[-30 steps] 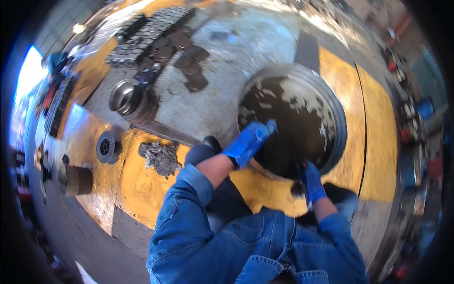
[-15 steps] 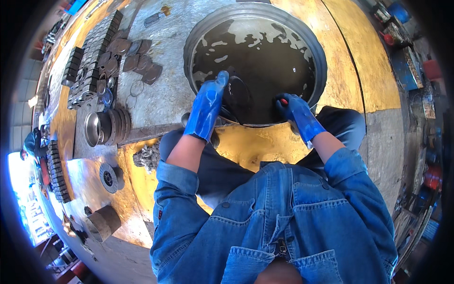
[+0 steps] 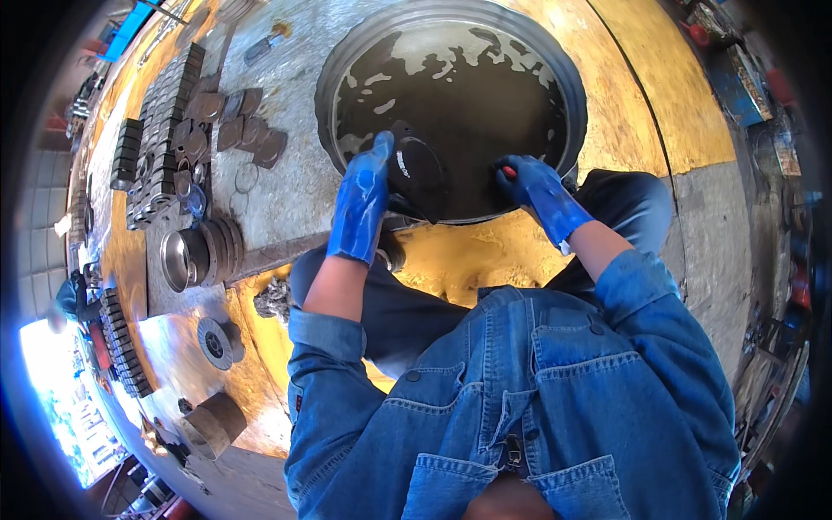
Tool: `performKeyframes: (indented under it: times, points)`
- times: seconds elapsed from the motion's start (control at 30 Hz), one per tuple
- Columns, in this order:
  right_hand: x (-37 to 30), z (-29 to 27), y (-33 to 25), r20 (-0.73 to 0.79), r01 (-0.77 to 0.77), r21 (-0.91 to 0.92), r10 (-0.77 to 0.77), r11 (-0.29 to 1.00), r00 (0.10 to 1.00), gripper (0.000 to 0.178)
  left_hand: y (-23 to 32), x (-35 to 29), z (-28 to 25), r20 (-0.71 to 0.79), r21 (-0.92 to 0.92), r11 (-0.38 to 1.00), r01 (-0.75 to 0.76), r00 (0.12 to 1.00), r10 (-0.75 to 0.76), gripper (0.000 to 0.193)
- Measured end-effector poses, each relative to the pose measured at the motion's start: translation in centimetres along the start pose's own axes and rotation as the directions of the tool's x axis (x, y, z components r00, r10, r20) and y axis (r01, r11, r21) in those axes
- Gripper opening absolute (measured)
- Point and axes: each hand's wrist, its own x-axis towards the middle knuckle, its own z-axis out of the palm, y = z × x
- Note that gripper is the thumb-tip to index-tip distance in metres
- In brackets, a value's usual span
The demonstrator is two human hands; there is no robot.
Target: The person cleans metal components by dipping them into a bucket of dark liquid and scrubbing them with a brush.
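A wide round grey metal tub (image 3: pixel 328 108) holds dark liquid with pale floating patches. My left hand (image 3: pixel 362 199), in a blue rubber glove, is closed on a dark round flat plate (image 3: pixel 425 178) with a pale marking, tilted over the tub's near left side. The thumb lies along the plate's edge. My right hand (image 3: pixel 539 192), gloved alike, is closed around a tool with a red handle (image 3: pixel 509 172) over the tub's near right side. The tool's working end is hidden by the hand and dark liquid, so its kind cannot be told.
Left of the tub lie several flat dark plates (image 3: pixel 251 134) and rows of stacked dark blocks (image 3: pixel 165 130). Metal rings (image 3: pixel 185 260), a grey spool (image 3: pixel 215 343) and a can (image 3: pixel 214 425) stand nearer on the left. Shelved goods (image 3: pixel 737 87) line the far right.
The whole view has shifted slightly. The plate in my left hand has turned a little, so its pale marking now shows. My right hand keeps its grip on the red-handled tool.
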Motion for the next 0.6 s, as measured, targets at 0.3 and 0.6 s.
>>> performKeyframes:
  times: [0.3,0.6]
  points:
    - [0.6,0.4,1.1,-0.019,0.008,0.027,-0.008,1.000,1.000,0.031,1.0,-0.2,0.5,-0.030,-0.103,0.994,0.044,0.998,-0.048,0.067]
    - [0.5,1.7,2.1,-0.157,0.131,0.167,-0.105,0.977,0.982,0.029,-1.4,-1.1,-0.6,0.154,0.005,0.977,-0.215,0.965,0.212,0.039]
